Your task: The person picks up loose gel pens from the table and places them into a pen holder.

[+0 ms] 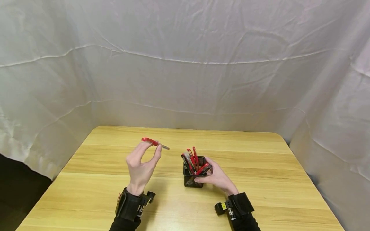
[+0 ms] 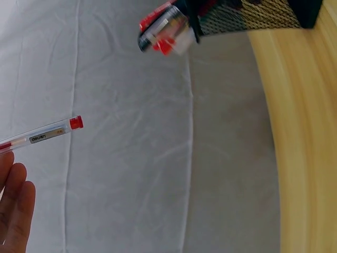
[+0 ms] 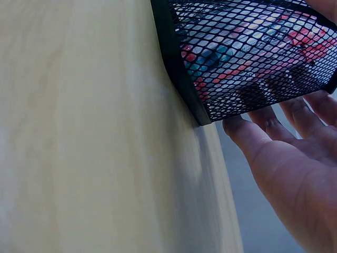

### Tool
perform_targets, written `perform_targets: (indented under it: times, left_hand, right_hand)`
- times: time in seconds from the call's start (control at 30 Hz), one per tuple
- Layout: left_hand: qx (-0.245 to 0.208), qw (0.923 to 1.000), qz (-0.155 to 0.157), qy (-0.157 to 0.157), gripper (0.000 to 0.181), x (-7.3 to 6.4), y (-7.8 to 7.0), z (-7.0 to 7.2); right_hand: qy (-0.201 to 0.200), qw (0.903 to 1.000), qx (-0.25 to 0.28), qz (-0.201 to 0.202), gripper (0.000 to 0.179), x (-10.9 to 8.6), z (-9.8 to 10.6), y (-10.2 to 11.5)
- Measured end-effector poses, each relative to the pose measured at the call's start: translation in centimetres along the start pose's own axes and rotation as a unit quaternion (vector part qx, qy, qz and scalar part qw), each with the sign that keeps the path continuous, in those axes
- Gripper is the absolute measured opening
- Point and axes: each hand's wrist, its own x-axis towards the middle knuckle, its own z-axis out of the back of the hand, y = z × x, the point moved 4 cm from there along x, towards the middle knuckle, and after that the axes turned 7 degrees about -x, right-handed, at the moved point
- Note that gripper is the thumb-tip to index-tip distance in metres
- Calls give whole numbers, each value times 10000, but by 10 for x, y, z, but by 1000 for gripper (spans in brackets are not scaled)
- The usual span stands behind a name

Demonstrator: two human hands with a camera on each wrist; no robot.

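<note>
My left hand (image 1: 140, 168) is raised over the left part of the table and pinches a red pen (image 1: 149, 140) between thumb and fingers. In the left wrist view, the clear barrel of this pen (image 2: 47, 133) shows a small label and a red end. To the right, a black mesh pen holder (image 1: 190, 181) is gripped around its side by my right hand (image 1: 220, 179). Several red and black pens (image 1: 194, 162) stick out of its top. The right wrist view shows the fingers of the right hand (image 3: 295, 158) against the mesh.
A light wood-grain table (image 1: 274, 179) lies under both hands. Pale grey cloth (image 1: 202, 86) hangs behind it and along the sides. Each wrist wears a black strap with a small camera, such as the left one (image 1: 151, 196).
</note>
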Motion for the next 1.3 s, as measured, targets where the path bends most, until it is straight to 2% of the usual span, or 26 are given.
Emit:
perform_targets:
  times: [0.23, 0.37, 0.57, 0.77, 0.93, 1.1, 1.3]
  left_hand:
    - [-34, 9998, -115, 162, 27, 1, -13, -10]
    - [-222, 9992, -111, 328, 23, -2, -16, -17]
    - [-403, 9969, -70, 665, 5, -9, -17, -26]
    - [-503, 9929, -72, 1073, 7, -15, -17, -34]
    - [-583, 9880, 87, 1430, 4, -19, -18, -39]
    - [-357, 9840, 212, 1734, 12, -23, -18, -45]
    - [83, 9818, 92, 1894, 16, -30, -16, -50]
  right_hand:
    - [-68, 9997, -221, -34, 113, -1, 0, 0]
    - [-53, 9998, -208, -41, 114, 0, 0, 0]
    - [14, 10000, -18, 97, 111, 1, -1, 0]
    - [151, 9992, 105, 368, 103, 2, -1, 2]
    - [221, 9985, 172, 475, 100, 2, -1, 2]
    - [348, 9965, 259, 716, 92, 3, -1, 3]
    - [429, 9951, 314, 836, 89, 3, -1, 3]
